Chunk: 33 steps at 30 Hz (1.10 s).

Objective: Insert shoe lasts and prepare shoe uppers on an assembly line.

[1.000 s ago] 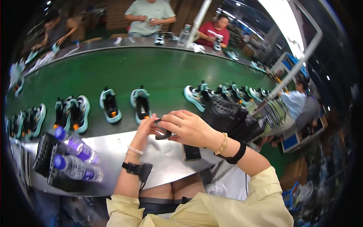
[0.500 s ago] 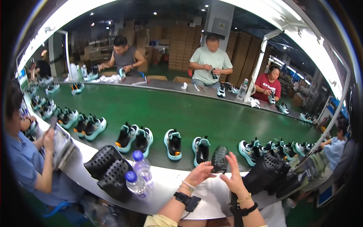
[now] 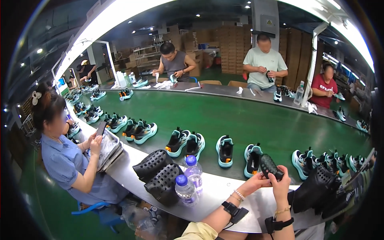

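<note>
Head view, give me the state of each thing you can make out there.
Left hand, at the dark textured piece; grip unclear.
Right hand, closed on that piece.
Dark textured piece, held up, tilted.
Nearer bottle, capped, standing.
Farther bottle, capped, standing.
Black perforated pair, side by side on the metal ledge.
Lone sneaker, sole down.
Overhead light, lit.
Co-worker's phone, held; screen hidden.

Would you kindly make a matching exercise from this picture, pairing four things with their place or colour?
Things:
1. Dark textured piece
2. Two bottles
3. Work surface
4. Flat dark device

Places or colours:
A. Green
B. Held by the co-worker in blue
C. Standing on the metal ledge
D. Held in the wearer's left hand and right hand

Right pairs: 1-D, 2-C, 3-A, 4-B
</note>
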Available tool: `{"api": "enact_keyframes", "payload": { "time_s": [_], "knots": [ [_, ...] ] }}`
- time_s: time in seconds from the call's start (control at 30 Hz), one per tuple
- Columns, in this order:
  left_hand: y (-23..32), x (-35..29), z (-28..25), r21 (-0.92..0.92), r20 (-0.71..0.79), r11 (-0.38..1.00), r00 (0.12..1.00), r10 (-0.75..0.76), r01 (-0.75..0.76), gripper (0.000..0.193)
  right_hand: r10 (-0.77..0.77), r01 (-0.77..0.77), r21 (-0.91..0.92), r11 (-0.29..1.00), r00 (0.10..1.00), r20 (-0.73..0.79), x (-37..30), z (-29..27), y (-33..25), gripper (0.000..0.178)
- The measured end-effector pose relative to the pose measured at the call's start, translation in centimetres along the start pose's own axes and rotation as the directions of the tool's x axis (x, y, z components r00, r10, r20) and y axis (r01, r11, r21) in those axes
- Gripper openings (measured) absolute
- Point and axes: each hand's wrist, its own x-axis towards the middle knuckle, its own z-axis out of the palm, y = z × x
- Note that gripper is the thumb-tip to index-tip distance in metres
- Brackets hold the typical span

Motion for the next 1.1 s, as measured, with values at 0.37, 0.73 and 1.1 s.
{"api": "enact_keyframes", "payload": {
  "time_s": [0.37, 0.73, 1.1],
  "knots": [
    [2.6, -1.5, -4.7, 0.978, -0.189, 0.112, 0.51, 0.839, 0.178, 0.037, 0.041, -0.041, 0.016, 0.999, 0.999, -0.023, 2.5, -2.0, -1.0, 0.034],
    [-1.0, 0.6, -1.1, 0.945, -0.319, 0.212, 0.852, 0.415, 0.25, 0.028, 0.265, -0.206, -0.247, 0.947, 0.936, 0.233, 7.3, -0.5, -3.0, 0.04],
    [-1.3, 0.3, -1.5, 0.943, -0.331, 0.19, 0.819, 0.468, 0.272, 0.032, 0.515, -0.05, -0.775, 0.63, 0.774, 0.369, 12.4, 2.3, -3.3, 0.057]
  ]
}}
